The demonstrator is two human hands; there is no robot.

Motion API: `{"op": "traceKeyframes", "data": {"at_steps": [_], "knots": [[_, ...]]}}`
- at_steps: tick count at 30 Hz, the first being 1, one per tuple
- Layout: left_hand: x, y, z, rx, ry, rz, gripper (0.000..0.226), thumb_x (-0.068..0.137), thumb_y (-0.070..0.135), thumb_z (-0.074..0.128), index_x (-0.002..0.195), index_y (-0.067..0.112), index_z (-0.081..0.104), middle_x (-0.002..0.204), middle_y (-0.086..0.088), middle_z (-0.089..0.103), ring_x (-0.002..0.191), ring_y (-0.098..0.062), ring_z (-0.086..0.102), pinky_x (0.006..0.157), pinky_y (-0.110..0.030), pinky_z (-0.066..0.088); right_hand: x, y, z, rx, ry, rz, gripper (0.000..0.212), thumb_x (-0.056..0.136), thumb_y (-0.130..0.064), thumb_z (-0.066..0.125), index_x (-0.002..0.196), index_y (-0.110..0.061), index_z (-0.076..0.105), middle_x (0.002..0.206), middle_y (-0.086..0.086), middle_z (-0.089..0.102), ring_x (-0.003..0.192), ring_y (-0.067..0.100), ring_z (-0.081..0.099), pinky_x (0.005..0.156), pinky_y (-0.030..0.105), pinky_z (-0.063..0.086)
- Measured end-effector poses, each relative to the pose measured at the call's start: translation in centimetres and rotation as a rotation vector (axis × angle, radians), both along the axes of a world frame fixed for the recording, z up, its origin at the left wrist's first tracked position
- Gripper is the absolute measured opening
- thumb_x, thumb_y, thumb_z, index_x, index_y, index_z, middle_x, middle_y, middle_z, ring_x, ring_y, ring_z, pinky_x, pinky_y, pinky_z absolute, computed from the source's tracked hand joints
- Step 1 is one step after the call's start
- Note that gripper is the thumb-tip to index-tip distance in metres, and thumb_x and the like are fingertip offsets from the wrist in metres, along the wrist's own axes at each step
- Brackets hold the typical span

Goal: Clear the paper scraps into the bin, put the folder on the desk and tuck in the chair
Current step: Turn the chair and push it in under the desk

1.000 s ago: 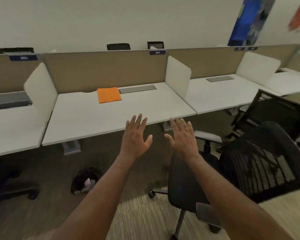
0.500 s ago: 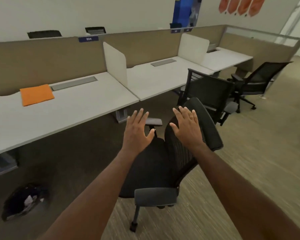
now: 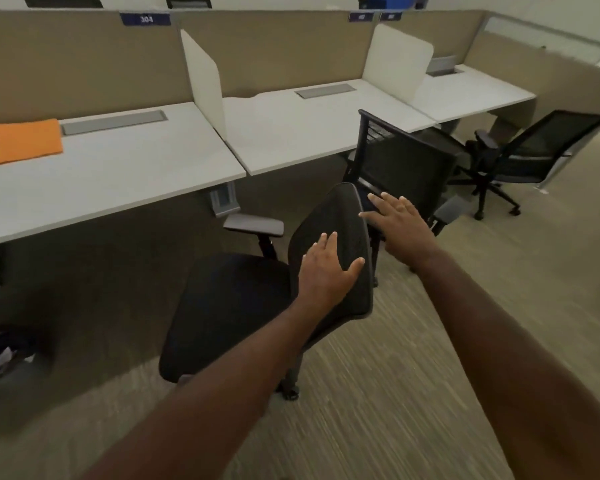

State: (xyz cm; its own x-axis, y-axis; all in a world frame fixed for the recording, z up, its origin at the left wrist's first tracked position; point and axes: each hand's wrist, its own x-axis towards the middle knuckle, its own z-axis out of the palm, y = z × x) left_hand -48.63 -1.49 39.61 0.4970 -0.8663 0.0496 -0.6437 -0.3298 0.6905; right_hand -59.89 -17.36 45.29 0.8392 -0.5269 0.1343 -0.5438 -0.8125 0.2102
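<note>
both hands [image 3: 326,268] reached chair [image 3: 340,237], flat.

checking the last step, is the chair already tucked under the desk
No, the chair stands out on the floor, clear of the desk edge.

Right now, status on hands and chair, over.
Left hand and right hand open, reaching the chair backrest. Chair not tucked under desk. Second chair close behind.

A tan partition wall [image 3: 77,60] backs the row of white desktops [image 3: 302,129]; white divider panels [image 3: 201,77] separate them. Two further black mesh chairs [image 3: 406,164] stand beyond the hands on striped carpet [image 3: 413,393].
</note>
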Motion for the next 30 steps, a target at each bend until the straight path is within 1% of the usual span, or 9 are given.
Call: {"op": "traceKeyframes", "data": {"at_steps": [3,5,8,12,15,17,22,27,30], "knots": [[-2.4,-2.7,-0.8,0.074,0.048,0.022,0.089,0.087,0.064,0.055,0.155,0.015,0.024,0.162,-0.012,0.028,0.148,-0.031,0.028,0.119,-0.048,0.03,-0.3,-2.2,-2.4,0.039,0.075,0.066,0.088,0.081,0.005,0.064,0.153,-0.036,0.032,0.167,0.002,0.019,0.155,0.026,0.015,0.123,0.048,0.017],[-3.5,-4.2,-1.3,0.103,0.064,0.037,0.093,0.085,0.062,0.059,0.155,0.013,0.023,0.16,-0.013,0.029,0.146,-0.032,0.031,0.117,-0.048,0.032,-0.3,-3.2,-4.0,0.083,0.128,0.104,0.098,0.078,0.005,0.07,0.155,-0.038,0.025,0.169,0.002,0.013,0.155,0.025,0.013,0.123,0.046,0.018],[-4.6,-5.7,-2.1,0.147,0.051,0.054,0.097,0.083,0.056,0.065,0.155,0.011,0.019,0.16,-0.013,0.029,0.145,-0.031,0.032,0.114,-0.049,0.035,0.0,-4.3,-6.1,0.138,0.181,0.167,0.107,0.073,0.006,0.076,0.156,-0.038,0.023,0.169,0.001,0.01,0.155,0.024,0.012,0.124,0.043,0.023],[-5.0,-6.7,-3.4,0.243,0.072,0.056,0.104,0.081,0.042,0.073,0.156,0.01,0.008,0.163,-0.012,0.018,0.147,-0.033,0.026,0.114,-0.051,0.036,0.2,-5.4,-7.9,0.17,0.202,0.198,0.101,0.078,0.006,0.071,0.155,-0.038,0.023,0.169,-0.001,0.013,0.155,0.022,0.012,0.122,0.039,0.019],[-5.2,-7.1,-4.0,0.279,0.111,0.039,0.103,0.083,0.03,0.072,0.156,0.007,0.002,0.165,-0.014,0.01,0.149,-0.035,0.022,0.114,-0.052,0.037,0.4,-6.2,-8.7,0.192,0.179,0.207,0.098,0.08,0.007,0.067,0.155,-0.04,0.024,0.168,-0.003,0.016,0.155,0.021,0.015,0.121,0.037,0.017],[-5.0,-7.2,-4.0,0.276,0.115,0.024,0.103,0.083,0.026,0.071,0.156,0.005,0.002,0.164,-0.016,0.01,0.149,-0.037,0.023,0.115,-0.051,0.036,0.5,-6.6,-8.9,0.18,0.17,0.217,0.098,0.08,0.004,0.07,0.154,-0.041,0.024,0.167,-0.003,0.018,0.155,0.021,0.016,0.119,0.034,0.014],[-3.9,-6.1,-3.8,0.275,0.113,-0.022,0.107,0.078,0.025,0.074,0.156,0.004,0.003,0.164,-0.018,0.013,0.146,-0.036,0.029,0.115,-0.047,0.036,1.8,-7.2,-8.6,0.144,0.187,0.249,0.094,0.082,0.001,0.069,0.154,-0.039,0.024,0.167,-0.002,0.02,0.154,0.022,0.017,0.12,0.038,0.012],[-3.3,-3.6,-4.2,0.268,0.074,-0.102,0.106,0.078,0.025,0.074,0.157,0.008,0.005,0.164,-0.015,0.014,0.143,-0.033,0.036,0.112,-0.045,0.038,2.8,-7.0,-8.9,0.149,0.258,0.268,0.087,0.085,-0.016,0.074,0.153,-0.04,0.026,0.167,-0.003,0.019,0.155,0.021,0.013,0.122,0.044,0.006],[-2.5,-1.8,-4.4,0.264,0.05,-0.157,0.107,0.078,0.028,0.074,0.158,0.01,0.005,0.165,-0.012,0.013,0.143,-0.032,0.037,0.112,-0.043,0.038,2.8,-7.3,-9.1,0.169,0.264,0.243,0.089,0.084,-0.013,0.074,0.153,-0.042,0.026,0.167,-0.006,0.016,0.155,0.018,0.008,0.126,0.048,0.009]]}}
